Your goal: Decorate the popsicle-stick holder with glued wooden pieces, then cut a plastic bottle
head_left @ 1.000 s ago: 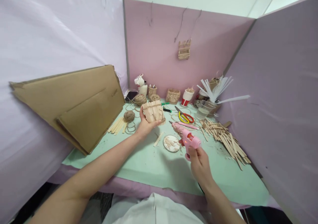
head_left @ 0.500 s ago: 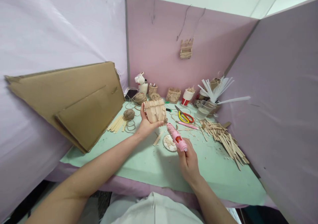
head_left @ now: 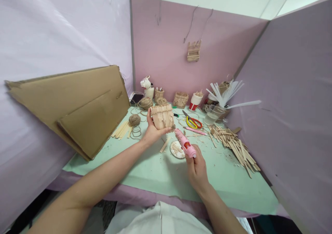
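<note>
My left hand (head_left: 153,132) is closed around a small basket made of wooden sticks (head_left: 162,117), with a twisted cord band near its top, held tilted above the table. In my right hand (head_left: 197,166) is a pink hot glue gun (head_left: 185,143), gripped by its handle. Its nozzle points up and left, right by the basket's lower right corner; whether it touches is too small to tell. Below the glue gun lies a round white dish (head_left: 177,150) with bits on it. A loose flat stick (head_left: 165,145) rests left of the dish.
Scissors (head_left: 192,120) and a pink pen-like tool (head_left: 195,131) lie behind the glue gun. To the right is a pile of wooden sticks (head_left: 237,146) beside a plastic cup (head_left: 214,114). Twine balls (head_left: 134,119) and cardboard sheets (head_left: 85,109) are at left.
The basket and the glue gun have shifted very slightly to the right in view. Both hands keep their hold.
</note>
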Available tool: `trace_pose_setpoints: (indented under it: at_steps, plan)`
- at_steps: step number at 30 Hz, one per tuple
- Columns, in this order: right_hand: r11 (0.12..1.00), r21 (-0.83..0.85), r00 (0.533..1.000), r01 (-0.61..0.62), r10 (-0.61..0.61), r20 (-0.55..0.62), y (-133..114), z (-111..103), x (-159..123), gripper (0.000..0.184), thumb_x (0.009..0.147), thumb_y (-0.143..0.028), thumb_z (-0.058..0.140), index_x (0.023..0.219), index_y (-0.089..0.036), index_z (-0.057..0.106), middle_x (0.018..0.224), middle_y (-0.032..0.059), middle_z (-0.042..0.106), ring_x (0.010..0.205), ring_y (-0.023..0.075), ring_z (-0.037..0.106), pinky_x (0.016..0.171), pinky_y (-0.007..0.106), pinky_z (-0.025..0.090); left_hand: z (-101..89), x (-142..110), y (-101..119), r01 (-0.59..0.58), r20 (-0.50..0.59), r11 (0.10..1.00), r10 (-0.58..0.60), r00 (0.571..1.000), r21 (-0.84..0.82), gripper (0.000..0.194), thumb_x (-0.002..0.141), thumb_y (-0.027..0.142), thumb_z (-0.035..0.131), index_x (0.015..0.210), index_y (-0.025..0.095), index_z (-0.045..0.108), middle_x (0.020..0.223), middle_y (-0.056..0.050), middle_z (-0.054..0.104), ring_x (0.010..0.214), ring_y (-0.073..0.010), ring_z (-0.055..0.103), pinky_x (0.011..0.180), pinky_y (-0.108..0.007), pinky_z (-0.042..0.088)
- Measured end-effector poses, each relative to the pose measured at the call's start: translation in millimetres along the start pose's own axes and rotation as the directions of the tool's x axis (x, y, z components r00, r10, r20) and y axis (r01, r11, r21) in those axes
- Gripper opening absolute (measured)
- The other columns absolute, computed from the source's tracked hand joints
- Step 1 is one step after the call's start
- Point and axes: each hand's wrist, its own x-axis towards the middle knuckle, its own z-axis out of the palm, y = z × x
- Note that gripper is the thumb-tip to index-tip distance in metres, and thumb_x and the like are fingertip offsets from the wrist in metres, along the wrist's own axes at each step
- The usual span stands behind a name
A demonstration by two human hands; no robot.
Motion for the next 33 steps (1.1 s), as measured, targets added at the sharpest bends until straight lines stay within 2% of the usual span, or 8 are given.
trace_pose_setpoints:
  at_steps: [5,12,19,27,33]
  plan:
    - [1.000,-0.010,1.000,0.005,-0.005,-0.010,0.0,0.3,0.2,0.022,0.099,-0.028,0.036,0.102,-0.021,0.056,0.082,0.0028,0.052,0.076,0.0178,0.049,0.067,0.031,0.041,-3.6,1.3,-6.0,0.006,-0.020,0.998,-0.007,1.000,-0.057,0.133,0.054,0.014,0.088,0.148,0.043,-0.001,0.154,-0.007,0.034,0.138,-0.0232,0.041,0.116,-0.044,0.029]
    - [0.999,-0.022,0.999,0.027,-0.027,-0.018,0.3,0.8,1.0,0.022,0.099,-0.027,0.035,0.100,-0.021,0.056,0.081,0.0026,0.051,0.075,0.0179,0.049,0.066,0.031,0.041,-1.8,0.3,-2.7,0.030,-0.029,0.996,-0.033,0.999,-0.089,0.136,0.051,0.010,0.088,0.147,0.047,-0.001,0.152,-0.004,0.037,0.138,-0.0214,0.039,0.116,-0.042,0.028]
    - [1.000,-0.016,1.000,0.018,-0.018,-0.010,1.9,1.8,0.3,0.021,0.099,-0.027,0.035,0.100,-0.022,0.055,0.081,0.0021,0.050,0.075,0.0184,0.048,0.066,0.031,0.040,0.0,-0.6,1.6,0.009,0.022,1.000,-0.009,1.000,-0.007,0.136,0.058,0.018,0.086,0.146,0.044,-0.014,0.155,-0.009,0.029,0.140,-0.0252,0.035,0.117,-0.049,0.025]
    - [1.000,0.007,1.000,0.026,-0.026,-0.008,3.7,1.9,-0.1,0.021,0.099,-0.026,0.035,0.101,-0.022,0.055,0.082,0.0015,0.049,0.075,0.0177,0.046,0.067,0.031,0.039,1.3,-1.2,2.3,0.014,-0.011,0.998,-0.015,1.000,-0.058,0.136,0.054,0.016,0.088,0.148,0.041,-0.007,0.154,-0.011,0.032,0.139,-0.0266,0.038,0.116,-0.047,0.027]
    - [0.999,0.011,0.999,0.032,-0.032,-0.012,4.6,2.0,-1.3,0.021,0.100,-0.026,0.035,0.101,-0.021,0.055,0.083,0.0015,0.050,0.077,0.0174,0.047,0.068,0.031,0.038,1.2,0.4,-1.6,0.006,-0.012,0.999,-0.007,1.000,-0.035,0.135,0.055,0.015,0.087,0.147,0.042,-0.007,0.153,-0.011,0.033,0.138,-0.0262,0.039,0.115,-0.049,0.027]
